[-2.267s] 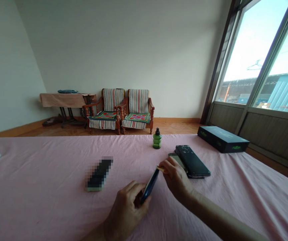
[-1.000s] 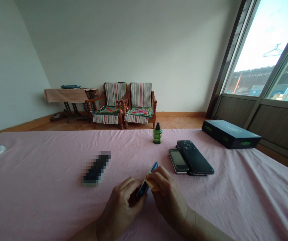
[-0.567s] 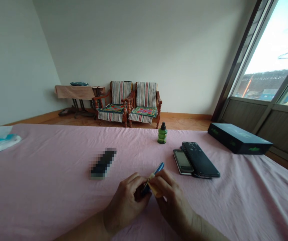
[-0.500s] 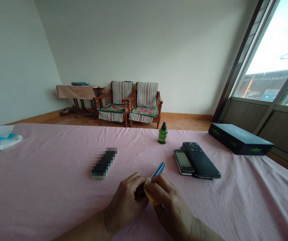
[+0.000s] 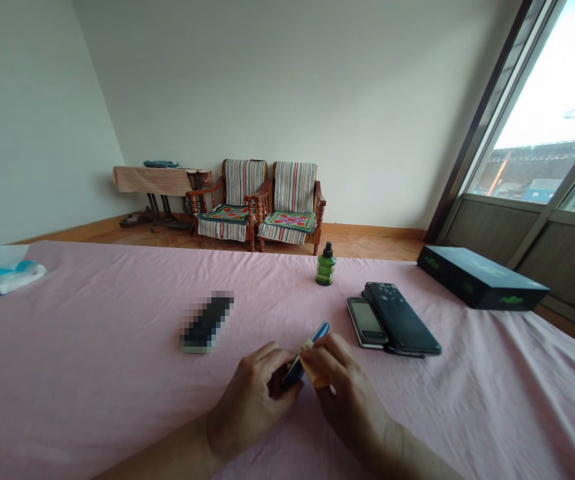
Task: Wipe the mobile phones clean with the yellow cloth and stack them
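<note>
Seen nearly edge-on, a slim blue phone (image 5: 293, 375) is gripped at its near end by my left hand (image 5: 250, 397), with fingers and thumb closed around it. My right hand (image 5: 350, 393) pinches a small yellow cloth (image 5: 316, 375) and presses part of it over the phone's edge, near its middle. The phone's far tip shows beyond my right fingers. To the right of my hands lie a small phone (image 5: 367, 323) with a grey screen and a larger dark phone-like slab (image 5: 401, 320), side by side and touching. On the left is a pixelated dark rectangular object (image 5: 207, 325).
A pink sheet (image 5: 92, 373) covers the surface. On it stand a green spray bottle (image 5: 325, 267), a black box (image 5: 482, 277) at right and a white-and-blue packet (image 5: 2, 270) at far left. Two wooden armchairs (image 5: 292, 190) and a cloth-covered table (image 5: 152, 180) are behind.
My right hand and the cloth have slid slightly up and right along the phone, toward its far end. More of the phone's near part now shows beside my left hand, which stays nearly still.
</note>
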`<action>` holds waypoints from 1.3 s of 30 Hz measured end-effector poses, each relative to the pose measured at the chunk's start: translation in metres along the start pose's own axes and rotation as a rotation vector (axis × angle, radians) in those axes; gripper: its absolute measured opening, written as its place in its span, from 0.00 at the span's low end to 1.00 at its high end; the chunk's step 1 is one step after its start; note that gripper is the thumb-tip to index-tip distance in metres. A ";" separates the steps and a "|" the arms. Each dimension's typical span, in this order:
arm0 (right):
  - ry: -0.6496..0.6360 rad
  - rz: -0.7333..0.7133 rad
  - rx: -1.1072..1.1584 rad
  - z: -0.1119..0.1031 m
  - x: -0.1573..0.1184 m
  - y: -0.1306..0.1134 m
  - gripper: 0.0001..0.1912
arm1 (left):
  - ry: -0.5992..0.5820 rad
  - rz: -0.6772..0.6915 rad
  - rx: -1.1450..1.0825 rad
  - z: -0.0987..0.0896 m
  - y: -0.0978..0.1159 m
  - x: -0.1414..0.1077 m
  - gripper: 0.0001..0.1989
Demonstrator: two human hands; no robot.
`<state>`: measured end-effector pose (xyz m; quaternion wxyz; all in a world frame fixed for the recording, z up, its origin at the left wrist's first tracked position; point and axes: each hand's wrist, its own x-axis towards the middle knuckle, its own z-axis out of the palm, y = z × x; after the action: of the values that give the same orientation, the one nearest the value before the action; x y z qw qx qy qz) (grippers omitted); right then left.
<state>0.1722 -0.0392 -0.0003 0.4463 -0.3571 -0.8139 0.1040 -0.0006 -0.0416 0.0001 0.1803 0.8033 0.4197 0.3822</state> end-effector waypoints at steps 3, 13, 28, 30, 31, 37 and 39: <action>-0.103 -0.100 0.048 0.005 -0.003 -0.015 0.10 | -0.014 0.018 -0.019 -0.002 0.001 0.001 0.07; 0.200 0.205 -0.081 -0.012 0.007 0.039 0.12 | -0.055 0.036 0.058 -0.006 0.001 0.003 0.11; 0.237 0.399 -0.052 -0.010 0.010 0.046 0.08 | -0.106 0.087 0.116 -0.019 -0.011 0.009 0.08; 0.226 0.416 -0.060 -0.009 0.010 0.048 0.08 | -0.107 0.091 0.114 -0.019 -0.012 0.009 0.08; 0.221 0.421 -0.062 -0.009 0.009 0.047 0.08 | -0.108 0.092 0.112 -0.019 -0.012 0.008 0.08; 0.215 0.383 -0.051 -0.012 0.011 0.037 0.10 | -0.127 0.080 0.099 -0.019 -0.013 0.008 0.08; 0.205 0.375 -0.056 -0.013 0.013 0.035 0.10 | -0.127 0.076 0.093 -0.019 -0.014 0.007 0.09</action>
<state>0.1952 -0.0067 -0.0015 0.4894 -0.5233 -0.6862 0.1256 -0.0196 -0.0284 0.0072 0.1543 0.8487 0.3939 0.3174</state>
